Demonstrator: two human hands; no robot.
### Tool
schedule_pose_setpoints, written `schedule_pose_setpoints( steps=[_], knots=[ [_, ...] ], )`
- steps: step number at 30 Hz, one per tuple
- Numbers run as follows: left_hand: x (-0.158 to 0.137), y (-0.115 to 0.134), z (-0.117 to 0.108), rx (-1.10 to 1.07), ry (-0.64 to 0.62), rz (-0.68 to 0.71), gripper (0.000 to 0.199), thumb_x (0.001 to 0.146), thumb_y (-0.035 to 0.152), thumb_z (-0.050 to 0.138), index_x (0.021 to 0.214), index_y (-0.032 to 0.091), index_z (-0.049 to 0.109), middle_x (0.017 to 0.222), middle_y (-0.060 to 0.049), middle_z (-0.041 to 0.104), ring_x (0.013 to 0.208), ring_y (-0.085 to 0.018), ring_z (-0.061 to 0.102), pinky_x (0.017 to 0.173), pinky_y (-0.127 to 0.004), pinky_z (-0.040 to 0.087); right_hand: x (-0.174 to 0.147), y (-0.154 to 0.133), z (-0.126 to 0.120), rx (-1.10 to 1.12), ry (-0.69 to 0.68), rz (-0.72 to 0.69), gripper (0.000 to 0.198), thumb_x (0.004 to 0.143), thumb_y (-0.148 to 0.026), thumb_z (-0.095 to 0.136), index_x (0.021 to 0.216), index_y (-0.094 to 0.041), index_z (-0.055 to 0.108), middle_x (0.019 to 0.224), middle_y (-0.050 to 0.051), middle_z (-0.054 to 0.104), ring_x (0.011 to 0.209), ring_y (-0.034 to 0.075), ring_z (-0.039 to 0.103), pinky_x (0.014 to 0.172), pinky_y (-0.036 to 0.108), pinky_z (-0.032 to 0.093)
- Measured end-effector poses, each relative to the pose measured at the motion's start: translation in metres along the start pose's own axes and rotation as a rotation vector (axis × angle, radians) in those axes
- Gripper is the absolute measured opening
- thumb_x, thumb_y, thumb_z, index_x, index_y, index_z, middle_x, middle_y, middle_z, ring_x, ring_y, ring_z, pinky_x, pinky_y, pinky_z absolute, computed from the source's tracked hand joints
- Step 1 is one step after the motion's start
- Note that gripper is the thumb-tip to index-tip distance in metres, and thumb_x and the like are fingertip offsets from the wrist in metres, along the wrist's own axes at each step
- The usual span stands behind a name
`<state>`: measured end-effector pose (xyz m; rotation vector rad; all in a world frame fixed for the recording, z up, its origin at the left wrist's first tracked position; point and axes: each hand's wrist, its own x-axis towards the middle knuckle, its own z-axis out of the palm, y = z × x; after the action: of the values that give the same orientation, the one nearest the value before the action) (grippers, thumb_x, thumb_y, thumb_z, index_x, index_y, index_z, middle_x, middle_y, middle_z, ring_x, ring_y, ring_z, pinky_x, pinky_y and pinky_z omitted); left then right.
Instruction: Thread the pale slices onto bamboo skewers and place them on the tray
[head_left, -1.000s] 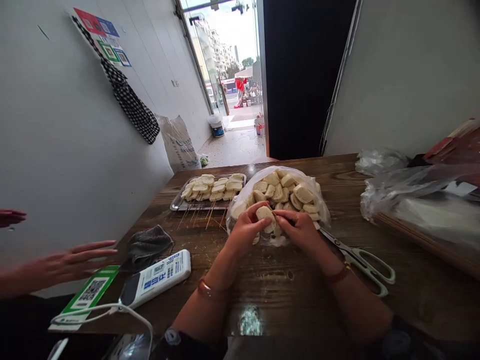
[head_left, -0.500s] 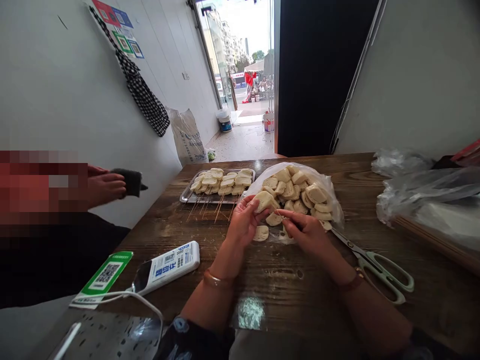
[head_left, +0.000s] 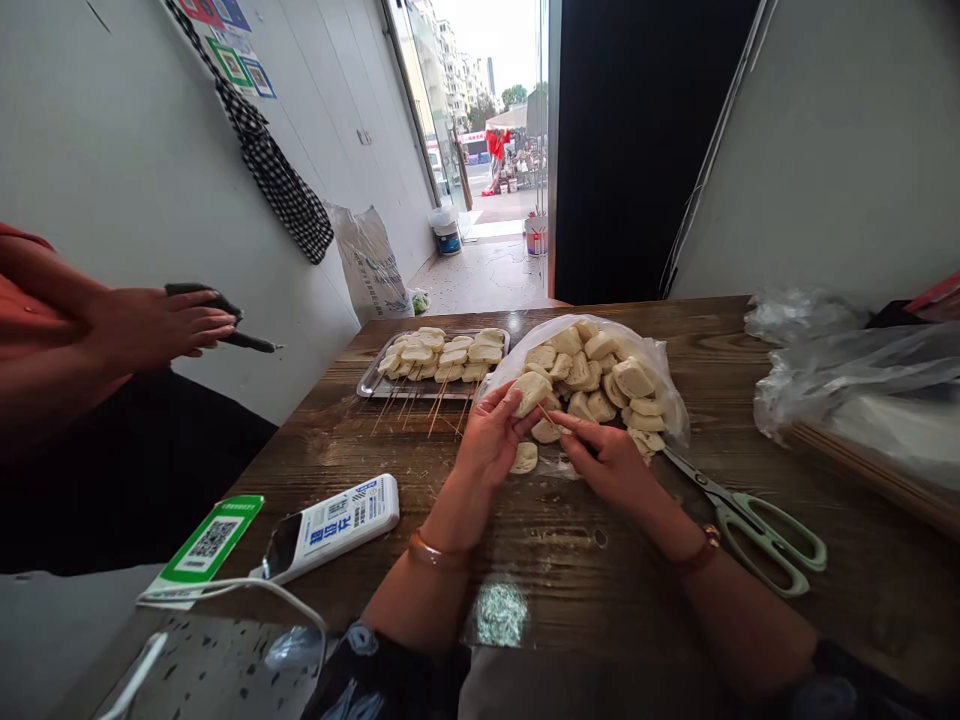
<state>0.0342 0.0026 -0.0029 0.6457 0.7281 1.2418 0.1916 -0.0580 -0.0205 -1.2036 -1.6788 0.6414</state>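
Between the fingers and thumb of my left hand (head_left: 491, 432) is a pale, flat, bread-like piece (head_left: 530, 394). My right hand (head_left: 611, 462) pinches a thin wooden skewer (head_left: 547, 413), whose tip meets the piece's near edge; how deep it sits I cannot tell. Just behind my hands lies an open clear plastic bag (head_left: 670, 375) full of similar pieces. One loose piece (head_left: 524, 458) rests on the table below my left fingers. To the left, a metal tray (head_left: 369, 385) bears rows of skewered pieces (head_left: 450, 356), their sticks pointing toward me.
Green-handled scissors (head_left: 772, 540) lie right of my right forearm. Plastic bags (head_left: 847, 370) cover the table's right end. A white device (head_left: 337, 525) with a cable and a green QR card (head_left: 210, 545) are at left. Another person's hands (head_left: 172, 320) hold something dark there.
The skewer now shows against the near edge of the piece in my left hand. At left, the other person's hands and dark object have shifted. The view has tilted slightly.
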Motion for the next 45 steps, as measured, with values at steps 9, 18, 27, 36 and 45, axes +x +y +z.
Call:
schedule_pose_setpoints(
  steps=[9,18,27,36,45],
  knots=[
    [0.0,-0.0012,-0.0007,-0.022,-0.022,-0.012,0.023,0.071,0.013,0.077,0.092,0.011,0.068,0.091,-0.008,0.074,0.077,-0.018,0.071,0.076,-0.03,0.059,-0.0008,0.0018,0.0013,0.012,-0.007,0.009,0.043,0.088,-0.03,0.049,0.124,-0.014,0.067,0.083,0.003,0.074,0.057,0.012,0.055,0.057,0.025,0.046],
    [-0.001,0.0005,0.0019,-0.026,0.0,-0.015,0.024,0.07,0.013,0.078,0.091,0.01,0.067,0.089,-0.008,0.074,0.075,-0.017,0.071,0.073,-0.028,0.058,-0.0019,0.0028,-0.0005,-0.003,-0.025,-0.015,0.042,0.089,-0.027,0.049,0.125,-0.015,0.066,0.1,0.006,0.076,0.076,0.018,0.067,0.069,0.029,0.053],
    [-0.0005,-0.0001,0.0019,-0.049,-0.013,-0.013,0.023,0.069,0.012,0.078,0.09,0.01,0.067,0.089,-0.009,0.074,0.076,-0.019,0.072,0.071,-0.027,0.058,-0.0021,0.0019,0.0006,-0.004,-0.026,-0.012,0.044,0.09,-0.028,0.047,0.127,-0.014,0.065,0.079,0.003,0.073,0.057,0.013,0.057,0.056,0.026,0.047],
    [-0.0023,-0.0008,0.0031,-0.03,-0.026,0.008,0.032,0.064,0.016,0.083,0.092,0.01,0.068,0.09,-0.008,0.074,0.077,-0.018,0.071,0.074,-0.029,0.058,-0.0018,-0.0027,-0.0014,-0.002,-0.029,0.019,0.046,0.089,-0.028,0.046,0.126,-0.009,0.065,0.062,0.0,0.061,0.05,0.01,0.045,0.05,0.023,0.038],
    [-0.0046,-0.0052,0.0056,0.062,-0.037,0.098,0.042,0.057,0.024,0.087,0.093,0.013,0.069,0.095,-0.007,0.072,0.08,-0.017,0.068,0.073,-0.029,0.057,-0.0014,0.0021,-0.0002,-0.037,-0.003,0.044,0.043,0.089,-0.029,0.048,0.123,-0.012,0.068,0.077,0.004,0.072,0.06,0.015,0.059,0.058,0.026,0.046]
  ],
)
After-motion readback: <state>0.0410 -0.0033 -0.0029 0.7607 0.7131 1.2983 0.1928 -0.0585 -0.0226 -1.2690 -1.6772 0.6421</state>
